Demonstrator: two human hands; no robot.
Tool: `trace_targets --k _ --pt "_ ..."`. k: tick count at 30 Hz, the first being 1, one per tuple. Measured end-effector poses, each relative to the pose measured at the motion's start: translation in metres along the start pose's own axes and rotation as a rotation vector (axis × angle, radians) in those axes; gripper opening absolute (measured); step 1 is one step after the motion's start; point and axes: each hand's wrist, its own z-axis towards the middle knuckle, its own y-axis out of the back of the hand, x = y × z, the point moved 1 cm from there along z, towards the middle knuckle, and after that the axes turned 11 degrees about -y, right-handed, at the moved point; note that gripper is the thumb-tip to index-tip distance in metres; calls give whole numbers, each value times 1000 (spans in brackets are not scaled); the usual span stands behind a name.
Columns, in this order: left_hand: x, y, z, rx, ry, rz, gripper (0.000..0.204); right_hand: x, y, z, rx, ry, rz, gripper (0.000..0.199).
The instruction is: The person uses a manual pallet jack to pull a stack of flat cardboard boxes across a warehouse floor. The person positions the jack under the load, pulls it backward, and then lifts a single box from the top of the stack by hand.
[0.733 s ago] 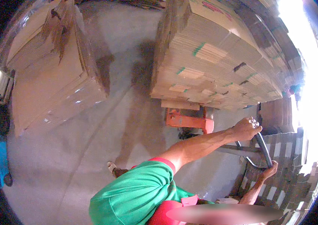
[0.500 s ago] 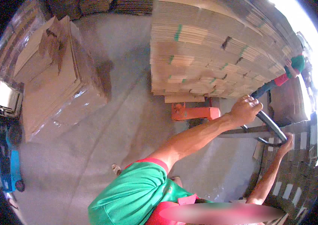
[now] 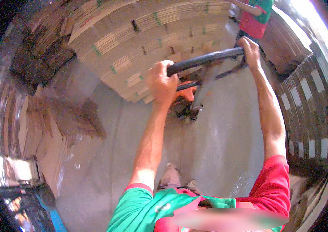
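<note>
Two-handed grip — left hand (image 3: 163, 82) and right hand (image 3: 250, 52) curled round the handle (image 3: 206, 59) — orange jack (image 3: 187, 94) already sits by the cardboard (image 3: 140, 48), can't tell if it's raised.

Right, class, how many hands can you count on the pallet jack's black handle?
2: the left hand grips the left end of the black handle, the right hand its right end. No other hand shows there.
</note>
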Motion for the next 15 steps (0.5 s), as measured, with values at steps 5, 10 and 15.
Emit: trace_targets --k 5,10,15 --pt "13 -22 -19 -30 -71 86 22 -30 -47 36 30 203 57 40" --pt "30 -27 -5 -21 -93 178 19 -45 -102 69 110 148 246 35" --pt "38 -23 3 -16 -48 357 19 -41 -143 92 78 184 328 32"
